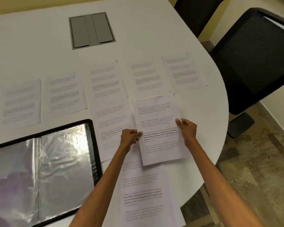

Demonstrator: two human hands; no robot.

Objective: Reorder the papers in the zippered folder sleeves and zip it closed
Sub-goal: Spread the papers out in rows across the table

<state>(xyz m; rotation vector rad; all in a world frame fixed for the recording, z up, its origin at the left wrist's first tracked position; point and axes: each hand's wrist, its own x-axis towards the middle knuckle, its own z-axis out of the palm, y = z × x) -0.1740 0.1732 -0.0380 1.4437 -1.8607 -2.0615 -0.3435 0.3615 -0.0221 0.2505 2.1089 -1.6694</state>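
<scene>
Currently sorting: pinches one sheet (157,112) by its side edges with left hand (129,136) and right hand (188,128), right of the open folder (96,145). Next likely needs sliding it squarely into a sleeve (64,161).

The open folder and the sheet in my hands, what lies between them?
In the head view, one printed sheet lies flat on the table between the folder and the held sheet; the left hand crosses over it.
</scene>
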